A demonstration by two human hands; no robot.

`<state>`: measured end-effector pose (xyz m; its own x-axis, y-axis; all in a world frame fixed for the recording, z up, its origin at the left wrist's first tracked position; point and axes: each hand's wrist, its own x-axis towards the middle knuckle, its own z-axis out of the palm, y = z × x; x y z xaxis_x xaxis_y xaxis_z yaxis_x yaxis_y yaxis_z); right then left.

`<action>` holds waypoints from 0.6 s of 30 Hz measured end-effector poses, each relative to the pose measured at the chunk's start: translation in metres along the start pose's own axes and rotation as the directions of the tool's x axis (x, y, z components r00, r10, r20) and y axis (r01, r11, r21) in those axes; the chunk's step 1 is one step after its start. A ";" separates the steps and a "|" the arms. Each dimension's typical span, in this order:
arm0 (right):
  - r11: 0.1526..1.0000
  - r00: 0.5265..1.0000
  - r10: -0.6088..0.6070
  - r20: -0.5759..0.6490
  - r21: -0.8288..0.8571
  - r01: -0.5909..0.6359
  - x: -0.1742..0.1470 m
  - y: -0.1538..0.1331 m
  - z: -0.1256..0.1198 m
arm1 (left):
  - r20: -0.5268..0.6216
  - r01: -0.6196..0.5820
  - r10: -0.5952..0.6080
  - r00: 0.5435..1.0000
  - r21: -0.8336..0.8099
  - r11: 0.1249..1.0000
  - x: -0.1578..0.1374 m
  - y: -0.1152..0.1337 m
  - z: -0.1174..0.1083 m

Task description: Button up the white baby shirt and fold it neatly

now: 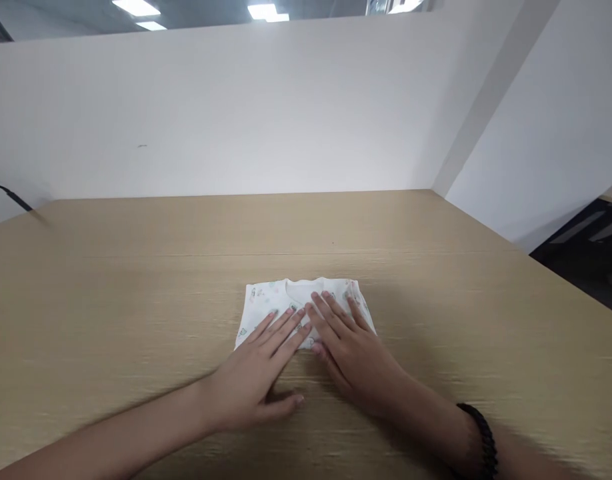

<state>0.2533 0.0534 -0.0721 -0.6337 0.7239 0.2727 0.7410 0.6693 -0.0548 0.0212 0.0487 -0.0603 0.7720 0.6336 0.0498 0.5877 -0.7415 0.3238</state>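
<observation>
A small white garment (266, 295) with a scattered pastel print lies folded into a flat rectangle on the table, its curved neckline on the far side. My left hand (259, 370) rests on its near left part, fingers stretched out and thumb spread over the table. Flat on the right part lies my right hand (353, 353), with its fingers extended and a dark braided bracelet (481, 437) round the wrist. The fingertips of both hands come close together near the garment's middle. My hands cover much of its near edge.
The light wood table (136, 293) reaches back to a white partition (236, 113), with another white wall (546, 127) on the right. A black cable (16, 199) comes in at the far left. Beyond the right edge is a dark object (593, 247) I cannot make out.
</observation>
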 end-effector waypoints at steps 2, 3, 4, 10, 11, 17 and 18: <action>0.999 0.999 -0.013 0.042 0.036 0.011 -0.002 -0.004 0.001 | 0.012 -0.002 0.002 1.000 -0.027 1.000 0.001 0.001 0.002; 0.998 0.998 -0.002 0.066 0.056 -0.002 -0.002 -0.005 0.001 | 0.017 0.001 0.000 1.000 -0.036 0.999 0.001 0.000 0.003; 0.997 0.996 0.011 0.087 0.077 -0.017 -0.003 -0.005 0.002 | 0.019 0.001 0.000 1.000 -0.041 0.999 0.000 0.000 0.003; 0.979 0.991 0.134 0.017 0.155 -0.135 -0.005 0.015 -0.002 | -0.210 0.096 -0.090 0.973 0.015 0.995 -0.007 -0.013 -0.004; 0.965 0.976 0.216 -0.027 0.157 -0.209 -0.005 0.023 -0.004 | -0.280 0.159 -0.154 0.948 -0.005 0.987 -0.008 -0.019 -0.006; 0.798 0.818 0.568 0.090 0.185 -0.574 -0.007 0.060 -0.011 | -0.418 0.388 -0.516 0.748 -0.357 0.850 -0.012 -0.071 -0.008; 0.783 0.806 0.579 0.124 0.194 -0.592 -0.008 0.062 -0.010 | -0.385 0.367 -0.545 0.745 -0.445 0.817 -0.011 -0.077 -0.006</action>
<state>0.3065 0.0877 -0.0676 -0.1096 0.9916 0.0691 0.9115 0.1280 -0.3909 -0.0340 0.1000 -0.0797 0.1622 0.9609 0.2243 0.6559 -0.2748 0.7030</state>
